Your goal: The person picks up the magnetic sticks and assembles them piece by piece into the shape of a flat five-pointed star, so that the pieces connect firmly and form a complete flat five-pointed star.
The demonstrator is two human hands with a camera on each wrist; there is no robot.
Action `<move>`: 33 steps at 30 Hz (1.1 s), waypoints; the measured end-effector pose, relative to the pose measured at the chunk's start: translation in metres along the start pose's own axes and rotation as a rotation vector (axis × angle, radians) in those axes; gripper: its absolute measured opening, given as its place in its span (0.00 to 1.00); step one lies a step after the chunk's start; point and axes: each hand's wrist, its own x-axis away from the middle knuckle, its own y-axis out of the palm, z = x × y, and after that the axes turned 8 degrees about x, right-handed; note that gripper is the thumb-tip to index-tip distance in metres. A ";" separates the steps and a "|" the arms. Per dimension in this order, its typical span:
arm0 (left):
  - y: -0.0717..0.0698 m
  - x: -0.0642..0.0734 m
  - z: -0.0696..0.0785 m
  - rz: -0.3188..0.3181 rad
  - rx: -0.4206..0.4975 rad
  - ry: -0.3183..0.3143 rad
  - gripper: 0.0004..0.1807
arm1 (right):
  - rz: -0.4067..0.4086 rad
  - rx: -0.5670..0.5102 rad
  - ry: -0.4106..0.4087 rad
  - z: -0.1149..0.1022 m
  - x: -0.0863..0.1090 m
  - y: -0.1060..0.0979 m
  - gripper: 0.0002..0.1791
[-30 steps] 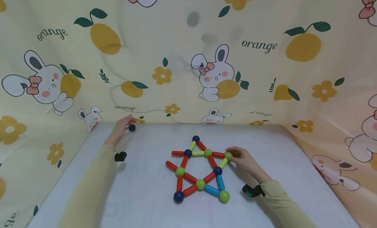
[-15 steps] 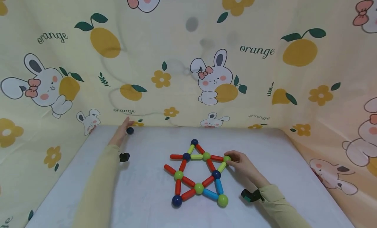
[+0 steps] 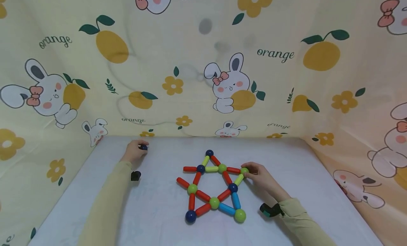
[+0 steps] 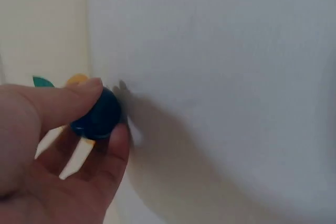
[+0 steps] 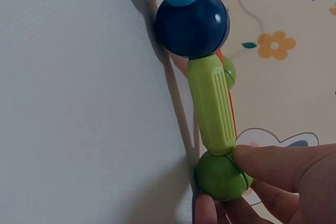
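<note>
At the back left of the table, my left hand [image 3: 134,151] pinches a dark blue ball [image 4: 100,115] between thumb and fingers. My right hand [image 3: 262,177] grips a green ball [image 5: 223,176] at the right point of a star-shaped figure of magnetic sticks and balls. From that ball a lime stick [image 5: 212,106] runs to a dark blue ball [image 5: 193,23], and a red stick [image 3: 233,170] goes left. On the figure's left side, two red sticks, an upper one [image 3: 190,169] and a lower one [image 3: 182,183], stick out with bare ends.
The figure lies flat on the white tabletop [image 3: 152,203]. Its front points are a dark blue ball [image 3: 190,216] and a green ball [image 3: 240,215]. A patterned cloth [image 3: 190,62] hangs behind and along both sides of the table.
The left hand has closed its fingers on the loose dark blue ball and drawn it slightly toward the front. The right hand keeps its hold on the green ball.
</note>
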 end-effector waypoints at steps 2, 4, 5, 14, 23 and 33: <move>0.004 0.005 0.004 0.010 -0.012 0.015 0.18 | -0.003 0.006 0.001 0.001 -0.001 0.000 0.19; 0.009 0.011 0.009 -0.004 -0.008 0.039 0.18 | -0.001 0.014 -0.003 0.002 -0.001 0.001 0.19; 0.012 0.015 0.011 -0.017 0.003 0.044 0.18 | 0.003 0.012 0.001 0.003 -0.002 0.001 0.19; 0.051 0.060 0.029 -0.254 0.337 -0.120 0.20 | -0.005 0.021 0.008 0.006 -0.003 0.000 0.18; 0.086 0.091 0.043 -0.340 0.447 -0.184 0.19 | -0.001 0.023 -0.010 0.003 -0.001 -0.001 0.19; 0.095 0.098 0.046 -0.295 0.491 -0.161 0.19 | 0.014 0.040 -0.006 -0.010 -0.009 -0.008 0.18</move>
